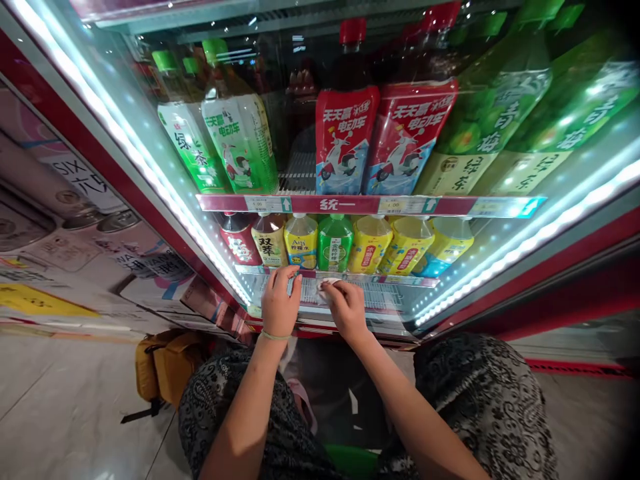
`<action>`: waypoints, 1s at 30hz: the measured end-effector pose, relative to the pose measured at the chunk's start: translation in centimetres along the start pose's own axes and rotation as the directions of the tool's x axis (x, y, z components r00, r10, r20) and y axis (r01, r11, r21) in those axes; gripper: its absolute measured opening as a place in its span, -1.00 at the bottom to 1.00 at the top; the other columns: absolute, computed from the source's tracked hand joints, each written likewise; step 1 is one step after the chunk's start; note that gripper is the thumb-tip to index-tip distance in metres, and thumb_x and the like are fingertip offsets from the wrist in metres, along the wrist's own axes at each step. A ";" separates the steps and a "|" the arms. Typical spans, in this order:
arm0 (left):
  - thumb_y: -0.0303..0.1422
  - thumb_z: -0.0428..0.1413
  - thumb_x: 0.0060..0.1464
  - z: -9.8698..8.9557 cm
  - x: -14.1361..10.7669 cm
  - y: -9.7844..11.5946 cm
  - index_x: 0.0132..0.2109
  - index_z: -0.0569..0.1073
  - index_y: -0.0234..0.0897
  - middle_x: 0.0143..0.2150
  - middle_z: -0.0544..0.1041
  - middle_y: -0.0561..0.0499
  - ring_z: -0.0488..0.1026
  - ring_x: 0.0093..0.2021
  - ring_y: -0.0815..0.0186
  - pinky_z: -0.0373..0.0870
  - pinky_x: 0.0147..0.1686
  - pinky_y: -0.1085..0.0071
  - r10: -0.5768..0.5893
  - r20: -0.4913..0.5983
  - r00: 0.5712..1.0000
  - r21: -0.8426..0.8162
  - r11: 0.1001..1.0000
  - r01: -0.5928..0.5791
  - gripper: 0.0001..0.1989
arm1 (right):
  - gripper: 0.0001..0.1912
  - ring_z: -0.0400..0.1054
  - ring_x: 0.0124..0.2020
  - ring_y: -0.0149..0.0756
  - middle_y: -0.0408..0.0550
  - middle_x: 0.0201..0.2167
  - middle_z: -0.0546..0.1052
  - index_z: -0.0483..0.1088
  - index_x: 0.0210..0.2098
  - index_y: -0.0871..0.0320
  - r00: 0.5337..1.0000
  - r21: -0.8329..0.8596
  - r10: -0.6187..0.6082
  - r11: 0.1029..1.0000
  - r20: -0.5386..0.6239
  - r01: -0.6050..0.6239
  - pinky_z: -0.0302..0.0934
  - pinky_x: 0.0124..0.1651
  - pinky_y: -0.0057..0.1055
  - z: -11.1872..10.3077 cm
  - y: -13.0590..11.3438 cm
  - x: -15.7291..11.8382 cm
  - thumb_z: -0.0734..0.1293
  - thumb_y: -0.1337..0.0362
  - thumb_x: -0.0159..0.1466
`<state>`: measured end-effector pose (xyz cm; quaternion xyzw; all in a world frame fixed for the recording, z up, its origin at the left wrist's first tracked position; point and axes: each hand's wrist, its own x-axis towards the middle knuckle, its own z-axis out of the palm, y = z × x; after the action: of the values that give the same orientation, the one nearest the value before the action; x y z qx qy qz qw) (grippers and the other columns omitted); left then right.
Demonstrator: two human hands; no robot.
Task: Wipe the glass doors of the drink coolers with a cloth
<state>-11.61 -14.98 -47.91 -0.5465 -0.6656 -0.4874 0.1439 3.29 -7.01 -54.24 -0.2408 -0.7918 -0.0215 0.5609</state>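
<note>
My right hand [346, 305] pinches a crumpled white cloth or tissue [326, 287] at the front of the lowest wire rack [383, 295] in a lit drinks fridge. To its left, my left hand [280, 303] is by the price strip [367, 277] of the shelf above. Its fingers are bent forward with a gap to the thumb, and I see nothing held there. Just behind both hands stands a row of drinks, among them a green bottle [335, 243], a yellow bottle [371, 245] and a red-labelled bottle [241, 240].
Large bottles with red labels [346, 143] and green tea bottles [240, 143] fill the shelf above. Bright light strips [150, 177] run down both sides of the fridge. A mustard-yellow bag [170, 365] lies on the floor at left, beside stacked pink cartons [65, 220].
</note>
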 end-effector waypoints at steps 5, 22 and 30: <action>-0.35 0.05 0.38 -2.0 2.1 -1.3 0.01 0.50 -0.19 -0.13 0.59 -0.06 0.56 -0.07 0.22 0.50 -0.03 0.28 0.161 0.100 0.982 0.144 0.974 -0.174 -0.84 | -0.58 0.38 -0.02 -0.17 0.07 -0.04 0.48 0.44 0.19 0.08 0.997 0.012 -0.001 1.000 -0.075 0.002 0.37 0.02 -0.23 1.2 -1.4 0.7 0.33 0.43 0.37; -0.34 0.04 0.37 -4.5 1.0 -8.3 -0.02 0.50 -0.21 -0.19 0.60 -0.07 0.55 -0.16 0.19 0.49 -0.12 0.28 0.268 0.155 0.951 0.273 0.913 -0.302 -0.84 | -0.59 0.39 -0.06 -0.18 0.02 -0.09 0.45 0.46 0.12 0.03 0.986 -0.067 0.128 0.988 -0.111 -0.136 0.32 -0.06 -0.22 3.8 -4.6 0.7 0.26 0.49 0.35; -0.33 0.10 0.35 -6.2 0.8 -9.3 -0.03 0.49 -0.21 -0.18 0.60 -0.07 0.52 -0.13 0.17 0.46 -0.05 0.24 0.185 0.113 0.976 0.314 0.925 -0.211 -0.87 | -0.57 0.39 -0.05 -0.18 0.02 -0.07 0.49 0.45 0.13 0.07 0.999 -0.022 -0.007 1.000 0.036 0.008 0.32 0.00 -0.25 5.8 -6.4 1.8 0.25 0.54 0.36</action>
<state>-22.03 -18.83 -48.91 -0.5992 -0.6834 -0.3315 0.2532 -4.83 -10.27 -53.20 -0.2441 -0.8025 -0.0280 0.5437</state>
